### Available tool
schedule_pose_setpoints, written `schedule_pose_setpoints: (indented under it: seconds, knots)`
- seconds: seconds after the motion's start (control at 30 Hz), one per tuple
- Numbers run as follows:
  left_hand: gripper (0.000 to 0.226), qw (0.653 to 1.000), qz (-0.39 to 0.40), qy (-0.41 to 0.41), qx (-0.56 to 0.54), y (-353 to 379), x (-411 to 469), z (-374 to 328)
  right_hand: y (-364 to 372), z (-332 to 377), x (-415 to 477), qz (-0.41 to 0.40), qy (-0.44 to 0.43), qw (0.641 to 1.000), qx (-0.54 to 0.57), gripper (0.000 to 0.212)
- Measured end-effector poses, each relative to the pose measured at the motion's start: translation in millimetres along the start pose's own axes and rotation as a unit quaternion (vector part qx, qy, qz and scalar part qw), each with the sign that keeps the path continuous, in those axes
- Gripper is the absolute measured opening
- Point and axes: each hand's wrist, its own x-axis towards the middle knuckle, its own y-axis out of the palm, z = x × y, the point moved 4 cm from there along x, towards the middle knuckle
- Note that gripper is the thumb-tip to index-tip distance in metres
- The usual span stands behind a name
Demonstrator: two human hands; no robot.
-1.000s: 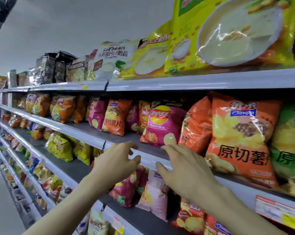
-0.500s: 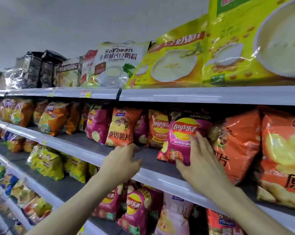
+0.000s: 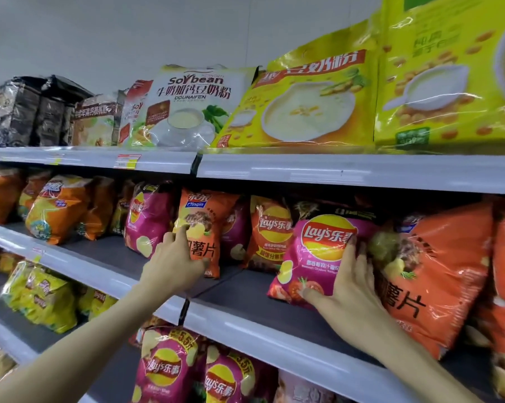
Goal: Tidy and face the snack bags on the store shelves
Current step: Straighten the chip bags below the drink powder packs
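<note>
On the middle shelf [image 3: 245, 321] stand chip bags. My right hand [image 3: 348, 282] grips the right side and lower edge of a pink Lay's bag [image 3: 318, 257], which leans forward near the shelf front. My left hand [image 3: 174, 261] holds the lower left of an orange Qinqin chip bag [image 3: 204, 222], fingers on its front. A large orange chip bag [image 3: 437, 274] stands just right of my right hand. An orange Lay's bag [image 3: 270, 231] stands between the two held bags.
Big soybean-powder bags [image 3: 187, 106] line the top shelf. More pink Lay's bags [image 3: 169, 367] fill the shelf below, with yellow bags [image 3: 42, 298] to their left. Orange and pink chip bags [image 3: 56, 207] continue leftward. Dark bare shelf floor shows in front of the bags.
Both hands rose from the shelf rail onto bags: the right closed on the pink Lay's bag, the left reached in and took the orange Qinqin bag. The view moved closer and rightward.
</note>
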Motion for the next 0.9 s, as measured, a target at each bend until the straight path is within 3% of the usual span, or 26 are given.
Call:
schedule_pose_setpoints:
  seconds: [0.23, 0.37, 0.4, 0.47, 0.53, 0.7, 0.8, 0.9]
  knots:
    - [0.13, 0.989, 0.021, -0.06, -0.136, 21.0, 63.5, 27.4, -1.9, 7.5, 3.1, -0.086, 0.055, 0.992, 0.075, 0.124]
    - [0.153, 0.974, 0.058, -0.093, -0.198, 33.6, 87.9, 38.6, 6.7, 7.5, 18.5, -0.05, 0.147, 0.98, 0.124, 0.142]
    - [0.158, 0.971, 0.065, -0.093, -0.212, 37.2, 93.2, 41.3, 9.3, 8.9, 19.0, -0.04, 0.166, 0.973, 0.153, 0.14]
    - [0.166, 0.965, 0.074, -0.085, -0.238, 41.8, 99.6, 44.3, 13.8, 6.9, 21.6, -0.03, 0.181, 0.959, 0.214, 0.115]
    - [0.162, 0.967, 0.061, -0.068, -0.236, 44.5, 102.8, 47.8, 12.0, 3.1, 25.5, -0.05, 0.188, 0.951, 0.24, 0.103]
    - [0.133, 0.967, 0.035, -0.016, -0.253, 36.7, 108.1, 49.7, 15.1, -4.4, 29.6, -0.09, 0.19, 0.932, 0.295, 0.128]
    - [0.113, 0.954, 0.065, 0.011, -0.292, 22.5, 119.8, 58.1, 19.2, 8.7, 28.8, -0.121, 0.162, 0.929, 0.309, 0.125]
    - [0.111, 0.941, 0.12, 0.047, -0.313, 17.0, 143.2, 81.6, 30.8, 28.8, 30.5, -0.127, 0.129, 0.931, 0.317, 0.11]
